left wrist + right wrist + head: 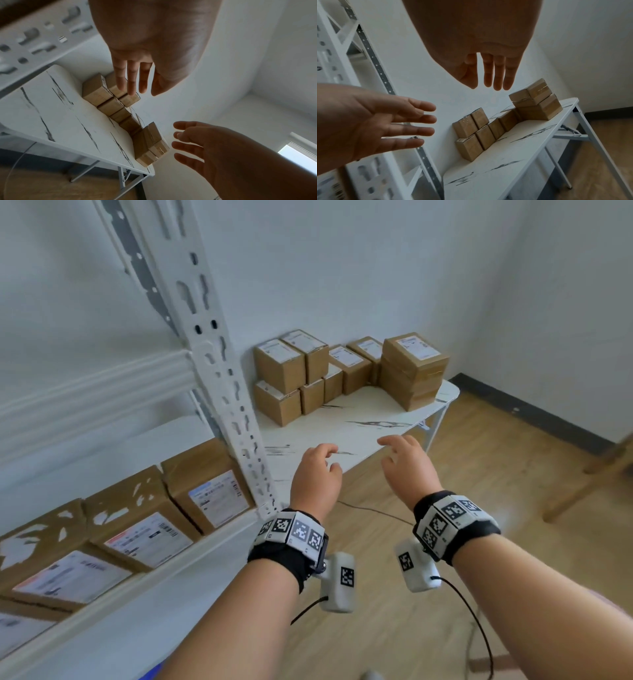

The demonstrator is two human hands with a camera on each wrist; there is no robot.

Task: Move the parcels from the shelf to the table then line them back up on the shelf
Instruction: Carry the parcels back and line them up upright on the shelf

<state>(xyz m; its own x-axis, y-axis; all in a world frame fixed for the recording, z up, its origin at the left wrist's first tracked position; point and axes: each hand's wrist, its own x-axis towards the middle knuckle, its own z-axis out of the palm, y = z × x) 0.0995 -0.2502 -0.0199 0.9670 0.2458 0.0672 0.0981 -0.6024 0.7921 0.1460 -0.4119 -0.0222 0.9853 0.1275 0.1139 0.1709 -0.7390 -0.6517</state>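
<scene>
Three large brown parcels with white labels (215,491) (144,529) (65,570) lie in a row on the white shelf (154,587) at the left. Several small cardboard parcels (291,378) (109,94) (476,129) are stacked against the wall on the white marbled table (359,412), with a taller stack (412,371) (537,104) at its right end. My left hand (327,455) (135,83) and my right hand (392,445) (491,81) hover side by side above the table's near edge. Both have loosely spread fingers and hold nothing.
The shelf's perforated white upright (222,392) stands between the shelf and the table. A thin cable (373,510) runs across the wooden floor below the hands. A wooden furniture leg (589,484) slants at the right. The table's white folding legs (583,136) show underneath.
</scene>
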